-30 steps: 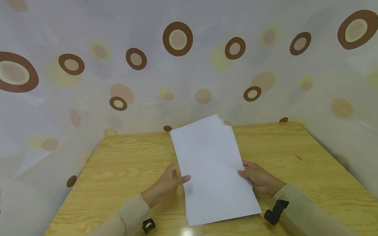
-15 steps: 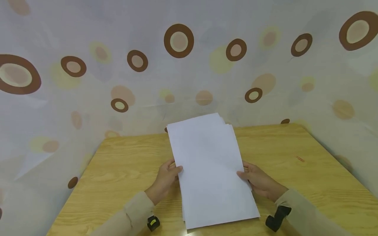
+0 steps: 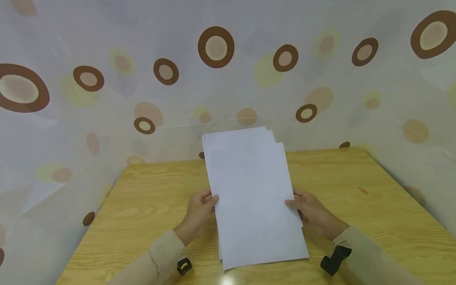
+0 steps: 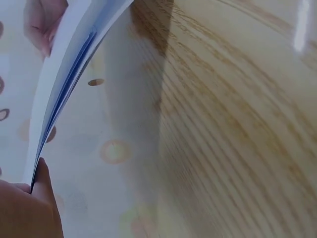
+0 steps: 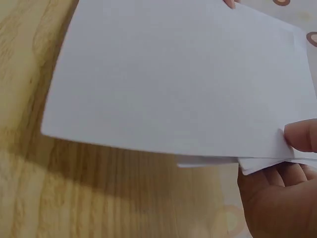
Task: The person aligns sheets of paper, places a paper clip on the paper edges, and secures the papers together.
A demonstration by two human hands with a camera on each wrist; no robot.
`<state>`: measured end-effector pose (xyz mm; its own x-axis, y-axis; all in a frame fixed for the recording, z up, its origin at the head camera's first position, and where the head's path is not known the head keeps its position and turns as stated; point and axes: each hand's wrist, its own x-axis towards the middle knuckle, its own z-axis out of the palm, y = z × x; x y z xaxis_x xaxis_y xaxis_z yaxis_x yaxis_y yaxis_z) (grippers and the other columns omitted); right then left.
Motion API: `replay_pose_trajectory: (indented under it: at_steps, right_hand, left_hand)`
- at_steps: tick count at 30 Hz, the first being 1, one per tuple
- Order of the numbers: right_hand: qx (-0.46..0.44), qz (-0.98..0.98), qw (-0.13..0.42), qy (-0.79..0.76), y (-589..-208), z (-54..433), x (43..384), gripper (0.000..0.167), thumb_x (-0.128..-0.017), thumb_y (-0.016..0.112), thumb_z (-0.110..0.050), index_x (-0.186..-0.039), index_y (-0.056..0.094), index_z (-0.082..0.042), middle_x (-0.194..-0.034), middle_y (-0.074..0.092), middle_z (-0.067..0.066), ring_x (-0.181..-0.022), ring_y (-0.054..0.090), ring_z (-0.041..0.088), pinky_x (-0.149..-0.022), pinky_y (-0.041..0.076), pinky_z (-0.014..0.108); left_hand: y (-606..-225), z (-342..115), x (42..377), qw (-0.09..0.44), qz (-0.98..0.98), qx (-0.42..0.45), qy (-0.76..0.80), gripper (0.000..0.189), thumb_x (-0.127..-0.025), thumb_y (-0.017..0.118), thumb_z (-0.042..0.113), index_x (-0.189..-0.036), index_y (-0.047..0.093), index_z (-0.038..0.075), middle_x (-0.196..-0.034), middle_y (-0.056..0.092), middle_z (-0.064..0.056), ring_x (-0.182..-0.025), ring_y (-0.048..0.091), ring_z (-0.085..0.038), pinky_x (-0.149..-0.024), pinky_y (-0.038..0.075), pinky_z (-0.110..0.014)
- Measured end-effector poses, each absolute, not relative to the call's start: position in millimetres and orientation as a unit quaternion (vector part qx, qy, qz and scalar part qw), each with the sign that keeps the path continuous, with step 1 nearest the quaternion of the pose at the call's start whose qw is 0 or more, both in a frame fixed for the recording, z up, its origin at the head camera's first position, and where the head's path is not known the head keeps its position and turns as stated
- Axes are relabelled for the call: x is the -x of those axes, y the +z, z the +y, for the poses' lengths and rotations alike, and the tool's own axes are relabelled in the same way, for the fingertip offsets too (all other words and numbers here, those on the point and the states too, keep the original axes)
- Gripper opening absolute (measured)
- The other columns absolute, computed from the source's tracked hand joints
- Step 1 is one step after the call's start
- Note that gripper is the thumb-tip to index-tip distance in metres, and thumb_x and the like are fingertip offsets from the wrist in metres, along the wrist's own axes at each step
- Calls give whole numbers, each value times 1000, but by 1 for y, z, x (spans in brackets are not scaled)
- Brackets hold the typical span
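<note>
A loose stack of white paper sheets [image 3: 253, 190] is held up over the table, its edges uneven at the top and right. My left hand [image 3: 198, 211] pinches the stack's left edge, thumb on the front and fingers behind. On the opposite edge, my right hand [image 3: 315, 211] grips the sheets the same way. From the left wrist view, the sheets [image 4: 47, 99] are seen edge-on with slight gaps between them; a bluish elongated shape shows there, its kind unclear. In the right wrist view, corners of lower sheets [image 5: 257, 164] stick out beneath the top one.
A small red paper clip [image 3: 363, 190] lies on the wooden table [image 3: 153, 194] to the right of the stack. Behind and at both sides hangs a pale sheet with brown circles [image 3: 171, 99]. Black wrist straps [image 3: 335, 260] sit at both sleeves.
My left hand has closed its fingers behind the stack's left edge. The stack has risen slightly, and its sheets have shifted against each other at the top.
</note>
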<state>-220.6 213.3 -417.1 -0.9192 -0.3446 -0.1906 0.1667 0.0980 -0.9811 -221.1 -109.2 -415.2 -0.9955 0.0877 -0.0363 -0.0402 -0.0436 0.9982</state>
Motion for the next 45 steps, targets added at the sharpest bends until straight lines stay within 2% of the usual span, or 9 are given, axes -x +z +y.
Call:
replay_pose_trajectory:
  at_steps: [5, 12, 18, 25, 32, 36, 39, 43, 45]
  right_hand:
    - [64, 730, 165, -660, -406, 213, 224, 67, -100, 53, -24, -149, 19, 6, -143, 43, 24, -108, 59, 10, -88, 51, 27]
    - [59, 747, 120, -651, -390, 208, 224, 65, -100, 50, -36, -144, 30, 8, -133, 53, 18, -103, 60, 7, -86, 52, 26]
    - [68, 755, 50, -650, -377, 202, 223, 63, -100, 50, -36, -143, 33, 8, -132, 56, 19, -101, 61, 2, -83, 52, 25]
    - [79, 743, -24, -665, -357, 196, 219, 60, -99, 51, -34, -138, 39, 10, -102, 68, -9, -94, 64, 3, -78, 54, 23]
    - [144, 718, -151, -664, -340, 189, 221, 40, -100, 52, -23, -125, 53, 8, -97, 67, -7, -87, 66, 7, -71, 54, 21]
    - [156, 699, -199, -669, -333, 183, 222, 23, -99, 53, -20, -108, 62, 0, -88, 68, -4, -78, 65, 8, -66, 52, 19]
    - [163, 686, -225, -672, -329, 180, 222, 20, -99, 53, -17, -104, 63, 0, -87, 69, -3, -77, 65, 9, -66, 52, 20]
    - [204, 671, -246, -669, -329, 178, 222, 20, -100, 50, -10, -109, 62, 3, -94, 70, 0, -82, 68, 12, -69, 54, 23]
    - [210, 672, -252, -664, -331, 178, 221, 20, -100, 50, -10, -110, 62, 4, -95, 70, 0, -82, 68, 13, -69, 55, 23]
  left_hand:
    - [-410, -109, 223, 29, 697, -23, 716, 35, -97, 52, 1, -129, 49, -13, -122, 60, -26, -106, 65, -24, -90, 52, -38]
    - [-405, -108, 225, 23, 706, -43, 706, 36, -96, 55, 2, -130, 51, -10, -121, 62, -24, -105, 65, -23, -87, 53, -34]
    - [-399, -106, 229, -2, 698, -65, 714, 34, -95, 55, -1, -128, 53, -10, -118, 64, -24, -102, 66, -21, -84, 54, -29]
    - [-380, -99, 232, -61, 701, -100, 703, 32, -94, 56, -3, -125, 56, -10, -115, 65, -24, -101, 66, -23, -84, 54, -25]
    - [-357, -96, 233, -143, 696, -157, 686, 26, -95, 55, -2, -119, 60, -9, -107, 68, -24, -93, 67, -14, -83, 53, -23]
    - [-348, -96, 234, -187, 687, -176, 680, 17, -95, 55, -2, -107, 64, -10, -88, 69, -18, -73, 59, -4, -70, 49, -17]
    - [-343, -96, 233, -200, 667, -196, 690, 17, -95, 54, -2, -107, 63, -11, -93, 69, -20, -78, 62, -6, -74, 50, -19]
    - [-340, -96, 231, -201, 644, -221, 705, 24, -95, 52, -5, -116, 60, -12, -115, 64, -28, -100, 66, -11, -92, 50, -29]
    - [-340, -97, 230, -202, 641, -227, 705, 24, -95, 51, -5, -117, 59, -13, -115, 62, -30, -101, 66, -12, -93, 50, -31]
